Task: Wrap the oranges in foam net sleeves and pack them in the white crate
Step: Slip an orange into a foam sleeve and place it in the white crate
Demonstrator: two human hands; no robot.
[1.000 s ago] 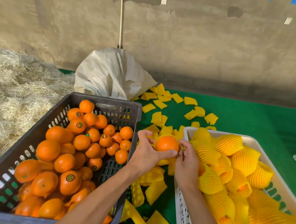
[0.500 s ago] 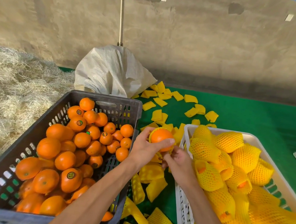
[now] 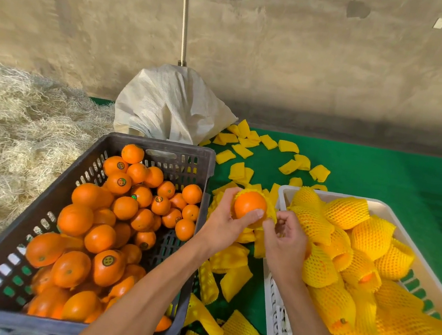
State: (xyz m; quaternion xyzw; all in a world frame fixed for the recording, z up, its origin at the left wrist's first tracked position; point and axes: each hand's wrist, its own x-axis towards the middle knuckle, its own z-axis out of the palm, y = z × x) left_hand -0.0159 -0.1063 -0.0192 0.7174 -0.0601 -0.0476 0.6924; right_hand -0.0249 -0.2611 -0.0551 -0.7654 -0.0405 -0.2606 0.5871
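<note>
Right in the middle of the frame, over the gap between the two crates, the left hand [image 3: 223,224] has its fingers and thumb curled round a bare orange [image 3: 250,204], and a yellow foam net sleeve [image 3: 271,206] is bunched up behind and under it. Just to the right, the right hand [image 3: 285,239] is pinching the near edge of that sleeve with curled fingers, so both hands are holding something, tight grip on each.

Lower left is the dark crate [image 3: 158,146], piled with loose oranges [image 3: 113,209], its right wall running close beside the left forearm. Lower right is the white crate [image 3: 377,206], heaped with wrapped oranges [image 3: 349,212] stacked above the rim on the near side; its left wall sits right under the right wrist. Between the crates is a narrow strip of green mat [image 3: 382,171] littered with flat spare sleeves [image 3: 233,278], so not much free floor there. More room further up the frame, where the mat only has scattered sleeves. Upper centre there's a white sack [image 3: 172,104] against the wall, and a straw pile [image 3: 16,134] fills the left edge.
</note>
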